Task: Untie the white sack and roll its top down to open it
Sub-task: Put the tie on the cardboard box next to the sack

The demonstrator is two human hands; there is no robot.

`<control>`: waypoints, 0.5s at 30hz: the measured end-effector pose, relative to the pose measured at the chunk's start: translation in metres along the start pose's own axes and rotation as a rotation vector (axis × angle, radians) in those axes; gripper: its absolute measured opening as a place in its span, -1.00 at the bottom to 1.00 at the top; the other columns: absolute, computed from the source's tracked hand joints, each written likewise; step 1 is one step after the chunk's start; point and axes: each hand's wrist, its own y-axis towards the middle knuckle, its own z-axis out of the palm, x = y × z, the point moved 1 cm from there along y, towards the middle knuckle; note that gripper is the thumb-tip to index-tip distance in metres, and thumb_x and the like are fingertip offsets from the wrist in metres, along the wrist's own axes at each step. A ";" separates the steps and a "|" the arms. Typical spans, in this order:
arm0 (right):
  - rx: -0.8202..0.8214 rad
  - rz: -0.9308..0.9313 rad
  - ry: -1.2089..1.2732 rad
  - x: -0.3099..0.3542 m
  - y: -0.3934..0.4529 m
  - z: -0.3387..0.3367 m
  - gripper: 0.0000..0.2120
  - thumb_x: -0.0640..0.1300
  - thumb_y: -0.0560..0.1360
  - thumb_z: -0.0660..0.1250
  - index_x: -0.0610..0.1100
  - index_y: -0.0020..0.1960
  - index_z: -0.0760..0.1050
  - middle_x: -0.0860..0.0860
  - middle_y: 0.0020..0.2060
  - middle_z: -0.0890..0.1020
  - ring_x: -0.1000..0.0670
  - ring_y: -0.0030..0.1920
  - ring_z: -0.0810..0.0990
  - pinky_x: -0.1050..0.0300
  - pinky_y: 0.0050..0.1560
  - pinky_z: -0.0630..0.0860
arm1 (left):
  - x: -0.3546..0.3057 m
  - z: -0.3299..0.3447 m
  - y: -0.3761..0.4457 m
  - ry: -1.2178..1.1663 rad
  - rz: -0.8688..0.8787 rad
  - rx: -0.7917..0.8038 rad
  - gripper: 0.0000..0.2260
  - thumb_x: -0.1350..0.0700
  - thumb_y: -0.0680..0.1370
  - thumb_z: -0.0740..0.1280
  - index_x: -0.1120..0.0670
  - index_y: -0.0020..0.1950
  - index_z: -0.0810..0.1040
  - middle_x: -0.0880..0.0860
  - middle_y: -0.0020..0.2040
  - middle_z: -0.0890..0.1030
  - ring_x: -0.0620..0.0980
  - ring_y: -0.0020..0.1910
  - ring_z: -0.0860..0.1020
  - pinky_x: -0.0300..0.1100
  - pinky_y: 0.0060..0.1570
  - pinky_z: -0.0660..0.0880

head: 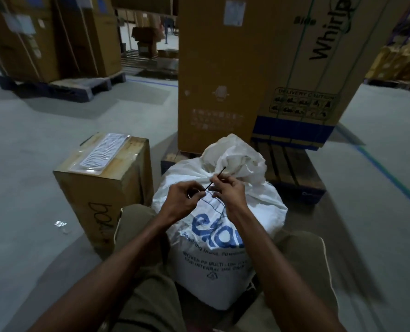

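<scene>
A full white woven sack [254, 212] with blue lettering stands on the floor between my knees. Its top [237, 156] is bunched into a crumpled neck on the far side. A thin black tie [217, 177] runs slantwise from that neck down to my hands. My left hand [181, 200] pinches the tie's lower end over the sack's front. Just to the right, my right hand [228, 190] grips the tie higher up, close to the neck. Whether the tie still circles the neck is hidden by the folds.
A brown carton [88, 195] with a white ridged tray [103, 152] on top stands just left of the sack. A tall appliance carton [223, 75] on a pallet rises right behind it. More cartons on pallets [55, 39] stand far left. A plastic scrap [61, 225] lies on the grey floor.
</scene>
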 end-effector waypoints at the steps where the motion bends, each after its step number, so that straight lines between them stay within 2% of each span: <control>1: 0.006 0.004 -0.023 -0.003 0.009 0.011 -0.88 -0.24 0.55 0.45 -0.26 0.06 0.63 -0.07 -0.21 0.70 0.01 -0.24 0.67 0.13 -0.26 0.56 | 0.007 -0.007 0.002 0.010 -0.030 -0.001 -0.91 0.09 0.50 0.53 0.07 -0.04 0.73 -0.06 -0.22 0.72 -0.19 -0.29 0.64 -0.39 -0.27 0.49; 3: 0.005 0.013 -0.071 -0.007 0.026 0.033 -0.90 -0.25 0.53 0.47 -0.25 0.03 0.65 -0.06 -0.24 0.70 0.02 -0.25 0.67 0.15 -0.26 0.55 | 0.018 -0.022 0.004 0.028 -0.073 0.001 -0.91 0.07 0.52 0.51 0.07 -0.03 0.73 -0.07 -0.21 0.71 -0.20 -0.30 0.62 -0.41 -0.26 0.48; 7: 0.073 0.050 -0.101 -0.007 0.060 0.087 -0.82 -0.28 0.54 0.45 -0.35 0.10 0.62 -0.08 -0.23 0.67 0.03 -0.27 0.64 0.16 -0.24 0.58 | 0.045 -0.069 0.012 0.053 -0.160 -0.014 -0.90 0.07 0.55 0.48 0.04 0.03 0.72 -0.10 -0.15 0.69 -0.21 -0.20 0.63 -0.40 -0.21 0.52; 10: 0.165 0.058 -0.106 -0.008 0.084 0.136 -0.81 -0.30 0.55 0.44 -0.37 0.11 0.58 -0.13 -0.21 0.66 0.01 -0.29 0.64 0.15 -0.25 0.59 | 0.069 -0.113 0.028 0.111 -0.197 -0.118 -0.91 0.08 0.52 0.50 0.05 -0.01 0.75 -0.09 -0.16 0.70 -0.22 -0.22 0.63 -0.33 -0.18 0.54; 12: 0.203 0.060 -0.104 -0.011 0.102 0.169 -0.84 -0.29 0.56 0.43 -0.35 0.10 0.59 -0.15 -0.20 0.66 -0.01 -0.29 0.63 0.17 -0.26 0.60 | 0.083 -0.138 0.039 0.133 -0.214 -0.221 -0.94 0.13 0.50 0.51 0.08 -0.06 0.76 -0.10 -0.20 0.68 -0.27 -0.27 0.60 -0.36 -0.21 0.52; 15: 0.285 0.109 -0.103 -0.022 0.130 0.217 -0.87 -0.22 0.55 0.45 -0.28 0.05 0.62 -0.14 -0.16 0.69 -0.06 -0.16 0.66 0.12 -0.16 0.61 | 0.109 -0.167 0.055 0.159 -0.232 -0.334 -0.98 0.13 0.48 0.52 0.06 -0.13 0.73 -0.08 -0.25 0.68 -0.20 -0.29 0.60 -0.28 -0.25 0.54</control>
